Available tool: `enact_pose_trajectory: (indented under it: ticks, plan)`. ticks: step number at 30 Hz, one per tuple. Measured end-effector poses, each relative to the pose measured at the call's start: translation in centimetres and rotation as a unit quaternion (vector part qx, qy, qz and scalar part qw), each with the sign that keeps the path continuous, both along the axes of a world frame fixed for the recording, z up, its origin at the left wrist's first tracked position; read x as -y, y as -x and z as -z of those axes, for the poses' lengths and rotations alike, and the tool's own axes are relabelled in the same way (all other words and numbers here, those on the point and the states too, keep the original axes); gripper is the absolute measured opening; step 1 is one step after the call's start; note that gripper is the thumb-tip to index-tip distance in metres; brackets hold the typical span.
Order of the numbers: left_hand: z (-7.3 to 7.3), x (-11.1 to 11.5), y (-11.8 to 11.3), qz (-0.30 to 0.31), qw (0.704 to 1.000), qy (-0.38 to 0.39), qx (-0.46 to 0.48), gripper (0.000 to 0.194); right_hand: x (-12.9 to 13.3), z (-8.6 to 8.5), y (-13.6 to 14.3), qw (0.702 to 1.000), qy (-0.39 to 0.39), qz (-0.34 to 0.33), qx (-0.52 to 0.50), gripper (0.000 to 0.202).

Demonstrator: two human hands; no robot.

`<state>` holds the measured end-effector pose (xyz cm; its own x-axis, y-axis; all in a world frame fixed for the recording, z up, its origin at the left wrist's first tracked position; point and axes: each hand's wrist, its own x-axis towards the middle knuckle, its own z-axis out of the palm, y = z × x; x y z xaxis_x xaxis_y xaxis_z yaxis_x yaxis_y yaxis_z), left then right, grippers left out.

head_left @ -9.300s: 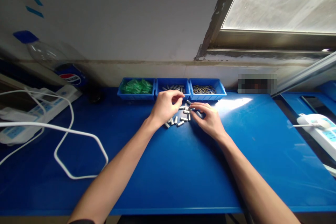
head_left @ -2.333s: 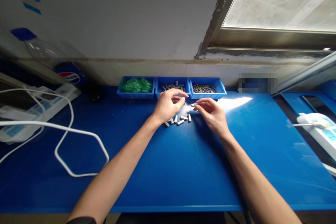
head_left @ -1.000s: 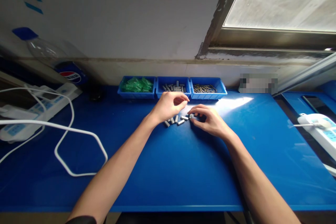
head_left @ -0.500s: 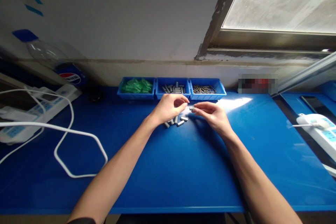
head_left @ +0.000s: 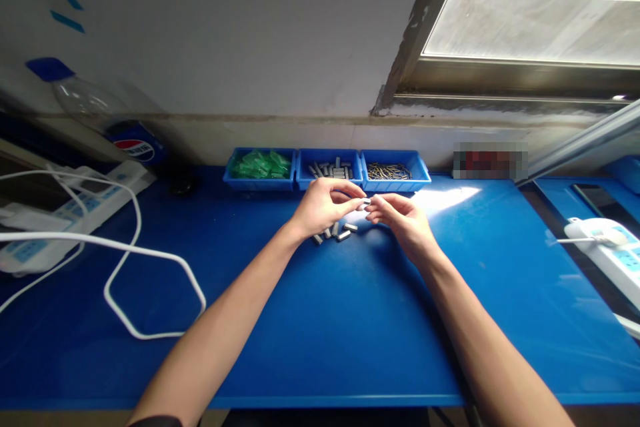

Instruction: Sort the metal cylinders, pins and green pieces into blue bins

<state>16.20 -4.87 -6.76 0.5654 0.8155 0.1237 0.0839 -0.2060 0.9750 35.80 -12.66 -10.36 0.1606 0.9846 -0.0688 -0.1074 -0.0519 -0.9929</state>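
Observation:
Between the fingertips of my left hand [head_left: 326, 205] and my right hand [head_left: 404, 219] is a small metal piece [head_left: 367, 201], pinched from both sides above the blue table. Several short metal cylinders [head_left: 344, 235] lie on the table just below my left hand. Behind the hands stand three blue bins: the left one holds green plastic bags [head_left: 261, 164], the middle one grey metal cylinders [head_left: 338, 169], and the right one thin brass-coloured pieces [head_left: 390, 171].
A white cable [head_left: 150, 250] loops over the left of the blue table [head_left: 300, 333], near a power strip [head_left: 85, 203] and a bottle [head_left: 133, 140]. Another power strip [head_left: 607, 243] is at the right, below the window. A blurred patch hides something at the back right.
My left hand's fingertips have moved right and closed on the metal piece. My right hand has shifted slightly left, bringing the piece up to my left hand.

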Motion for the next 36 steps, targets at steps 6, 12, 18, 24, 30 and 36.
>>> enact_pose_trajectory:
  ticks: [6,12,18,24,30,36]
  plan:
    - [0.7,-1.0,0.4,-0.122,0.99,-0.012,0.068,0.029,-0.2,0.3,-0.2,1.0,0.018,0.017,-0.012,0.039]
    - [-0.5,-1.3,1.6,-0.097,0.985,-0.117,-0.077,0.022,-0.2,0.4,-0.2,0.999,0.024,0.01,-0.018,0.038]
    - [-2.1,-0.5,3.5,0.013,0.902,-0.188,-0.387,0.037,-0.2,0.2,-0.2,1.0,0.016,0.005,0.022,0.037]
    - [-3.2,0.6,4.2,0.094,0.857,-0.113,-0.494,0.104,0.4,-0.1,0.4,0.956,-0.117,-0.066,0.262,0.037]
    - [-2.5,1.0,3.1,0.092,0.856,-0.102,-0.498,0.093,0.5,1.2,0.8,0.891,-0.195,-0.154,0.379,0.044]
    - [-1.1,1.0,1.7,0.044,0.882,-0.128,-0.451,0.067,0.2,1.9,0.5,0.887,-0.19,-0.116,0.406,0.018]
